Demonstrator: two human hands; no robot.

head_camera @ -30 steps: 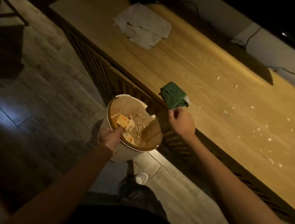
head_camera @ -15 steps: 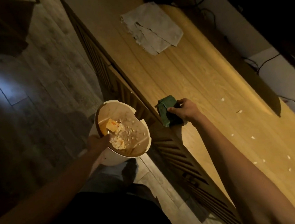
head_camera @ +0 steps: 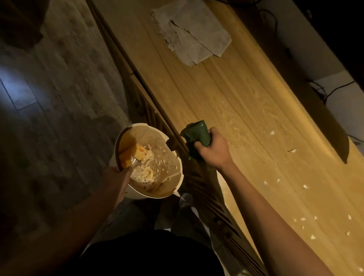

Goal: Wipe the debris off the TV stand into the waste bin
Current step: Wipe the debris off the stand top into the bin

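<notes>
1. Debris, small white crumbs (head_camera: 305, 186), lies scattered on the long wooden TV stand (head_camera: 234, 102), right of the folded dark green cloth (head_camera: 196, 134).
2. Best sweep crumbs leftward to the edge above the round cream waste bin (head_camera: 178, 182).
3. Right hand (head_camera: 211, 150) clenches the cloth at the edge; left hand (head_camera: 115, 179) grips the bin's rim, just below.

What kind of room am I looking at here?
Probably a dim living room at home: a long wooden TV stand with cables trailing behind it, wood-look plank flooring, and a small waste bin held beside the stand.
</notes>
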